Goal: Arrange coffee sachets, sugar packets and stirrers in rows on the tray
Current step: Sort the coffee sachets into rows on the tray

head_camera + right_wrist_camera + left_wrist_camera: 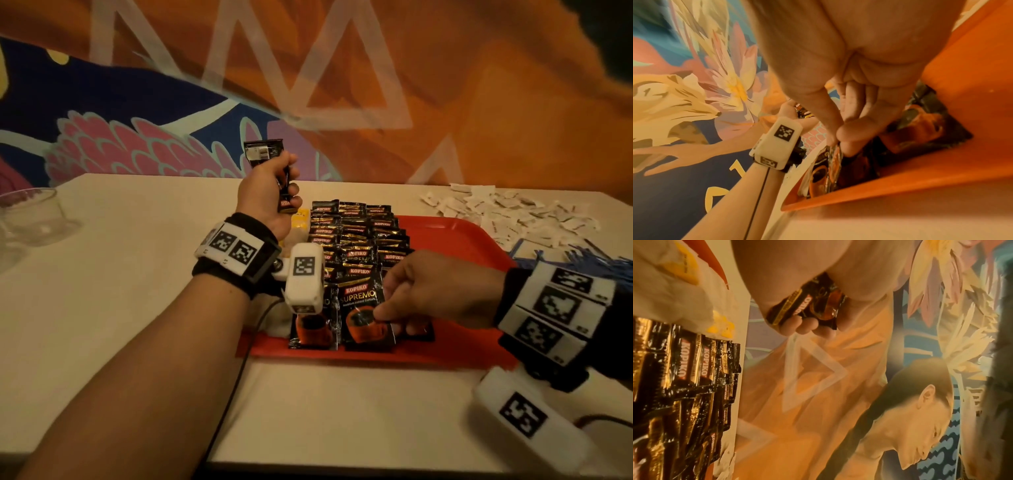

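Left hand (265, 197) is clenched on a sachet bundle (265, 150) above the tray's (472, 240) far-left corner. Right hand (442, 287) pinches a sachet (363, 308) at the near edge; only the wrist view shows thumb and fingertip (851, 133) clamped on it.

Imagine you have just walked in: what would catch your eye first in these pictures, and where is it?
The red tray at the table's middle, carrying overlapping rows of black coffee sachets, stands out most. The left hand holds a bunch of sachets raised above the tray's far left corner, while the right hand pinches the front sachet at the near edge. White sugar packets and blue stirrers lie loose to the right.
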### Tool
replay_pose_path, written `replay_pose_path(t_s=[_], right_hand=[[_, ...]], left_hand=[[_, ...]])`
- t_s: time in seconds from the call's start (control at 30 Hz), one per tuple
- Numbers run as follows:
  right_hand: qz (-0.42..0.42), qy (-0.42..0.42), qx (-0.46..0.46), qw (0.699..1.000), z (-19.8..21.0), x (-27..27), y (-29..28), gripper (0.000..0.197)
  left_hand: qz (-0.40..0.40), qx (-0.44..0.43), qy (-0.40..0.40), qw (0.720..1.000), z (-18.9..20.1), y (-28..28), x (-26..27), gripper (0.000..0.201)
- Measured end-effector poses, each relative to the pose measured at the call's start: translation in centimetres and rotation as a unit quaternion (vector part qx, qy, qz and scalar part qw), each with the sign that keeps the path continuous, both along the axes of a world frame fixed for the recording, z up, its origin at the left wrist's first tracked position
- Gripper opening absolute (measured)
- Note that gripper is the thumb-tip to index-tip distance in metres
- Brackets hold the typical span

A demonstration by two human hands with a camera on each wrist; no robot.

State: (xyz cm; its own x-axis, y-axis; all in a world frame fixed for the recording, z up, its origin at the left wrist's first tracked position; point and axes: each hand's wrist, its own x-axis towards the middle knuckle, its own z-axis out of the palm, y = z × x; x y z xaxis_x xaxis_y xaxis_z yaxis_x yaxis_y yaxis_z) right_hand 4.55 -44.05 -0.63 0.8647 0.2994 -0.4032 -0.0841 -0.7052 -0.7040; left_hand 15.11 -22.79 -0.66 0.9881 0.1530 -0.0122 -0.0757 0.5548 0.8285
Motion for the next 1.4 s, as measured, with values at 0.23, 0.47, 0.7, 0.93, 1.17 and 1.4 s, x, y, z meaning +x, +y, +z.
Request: replay_pose_path(t_s=[0.23,0.47,0.7,0.93,1.17,1.4], right_hand=[[-0.037,0.028,-0.013,0.999,-1.0,-0.6,0.4,0.012],[-0.014,-0.014,-0.05,0.999,-0.9,-0.6,0.8,0.018],[0.003,-0.081,-0.098,0.992,0.1,-0.1,0.6,0.03],[-0.056,-0.231,0.045,0.97,3.0,3.2,1.4,0.031],[-0.084,-0.316,0.133,0.936,3.3,5.9,2.8,0.018],[-0.14,-0.454,0.118,0.872,3.6,6.4,2.3,0.013]], left_hand=[[-0.001,-0.005,0.006,1.0,-0.1,-0.2,0.0,0.009],[-0.015,-0.007,0.009,1.0,0.1,-0.1,-0.2,0.01],[-0.106,-0.076,-0.009,0.991,0.8,-0.8,-1.6,0.018],[-0.103,0.014,-0.021,0.994,0.9,-2.3,-2.2,0.006],[-0.165,0.077,-0.071,0.981,0.2,-3.4,-2.5,0.038],[-0.141,0.082,0.002,0.987,0.2,-2.8,-1.8,0.059]])
